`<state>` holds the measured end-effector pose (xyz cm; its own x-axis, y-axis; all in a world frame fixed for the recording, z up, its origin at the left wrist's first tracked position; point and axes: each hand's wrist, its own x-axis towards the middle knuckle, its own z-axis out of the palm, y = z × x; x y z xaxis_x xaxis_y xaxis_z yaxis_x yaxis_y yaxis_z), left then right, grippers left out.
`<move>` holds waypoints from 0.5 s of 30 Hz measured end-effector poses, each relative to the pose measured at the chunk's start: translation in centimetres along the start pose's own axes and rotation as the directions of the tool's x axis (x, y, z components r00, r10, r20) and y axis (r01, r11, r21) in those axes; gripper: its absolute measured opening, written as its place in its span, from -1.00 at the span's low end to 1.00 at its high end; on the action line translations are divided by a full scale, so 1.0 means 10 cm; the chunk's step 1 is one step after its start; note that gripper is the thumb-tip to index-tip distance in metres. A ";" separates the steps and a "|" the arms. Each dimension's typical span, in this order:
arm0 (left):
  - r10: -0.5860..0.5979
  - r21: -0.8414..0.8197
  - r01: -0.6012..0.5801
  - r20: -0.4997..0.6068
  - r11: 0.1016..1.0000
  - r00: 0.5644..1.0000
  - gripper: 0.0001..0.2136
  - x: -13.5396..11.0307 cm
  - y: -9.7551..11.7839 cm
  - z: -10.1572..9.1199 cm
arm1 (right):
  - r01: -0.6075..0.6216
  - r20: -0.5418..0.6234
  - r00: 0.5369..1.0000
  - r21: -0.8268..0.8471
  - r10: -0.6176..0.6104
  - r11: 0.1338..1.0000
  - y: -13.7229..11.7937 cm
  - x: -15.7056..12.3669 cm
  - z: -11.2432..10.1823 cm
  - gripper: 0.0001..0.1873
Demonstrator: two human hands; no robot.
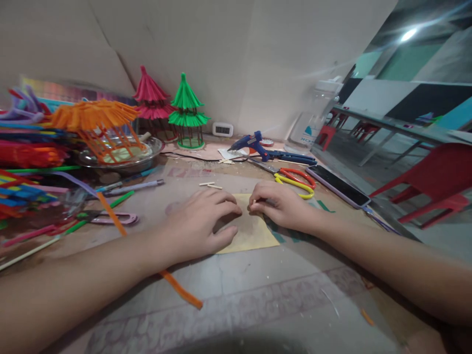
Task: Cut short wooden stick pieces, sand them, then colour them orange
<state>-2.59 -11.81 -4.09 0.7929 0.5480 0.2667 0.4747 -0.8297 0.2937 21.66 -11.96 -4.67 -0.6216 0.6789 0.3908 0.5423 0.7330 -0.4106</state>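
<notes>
My left hand (pixel 206 221) rests over the left side of a yellow sheet of paper (pixel 254 236), its thumb and fingers apart with nothing between them. Facing it, my right hand (pixel 280 204) is closed in a pinch above the paper's right part. A small pale tip of what looks like a short wooden stick (pixel 254 202) shows between thumb and forefinger; the fingers hide the rest. Two short wooden sticks (pixel 214 186) lie just beyond my left hand. An orange pipe cleaner (pixel 180 290) passes beneath my left forearm.
Behind the paper lie a blue glue gun (pixel 247 143), scissors (pixel 298 182), pliers (pixel 291 157) and a phone (pixel 337 186). Green (pixel 186 113), pink (pixel 153 98) and orange (pixel 96 118) pipe-cleaner pavilions stand farther back. Bundled pipe cleaners (pixel 29 152) crowd the left.
</notes>
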 end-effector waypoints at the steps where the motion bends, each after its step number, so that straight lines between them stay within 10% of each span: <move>1: 0.005 0.001 -0.005 0.001 1.000 1.000 -0.73 0.00 0.00 0.00 | 0.002 0.017 1.000 0.025 -0.002 1.000 -0.01 -0.01 0.00 -0.84; 15: -0.006 0.016 0.006 0.019 1.000 1.000 -0.74 0.01 0.02 -0.02 | 0.035 0.014 0.999 0.024 -0.035 0.999 0.00 -0.03 0.00 -0.86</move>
<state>-2.55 -11.89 -3.84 0.7973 0.5507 0.2473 0.4849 -0.8282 0.2808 21.85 -12.12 -4.74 -0.6482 0.6521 0.3931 0.5066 0.7548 -0.4168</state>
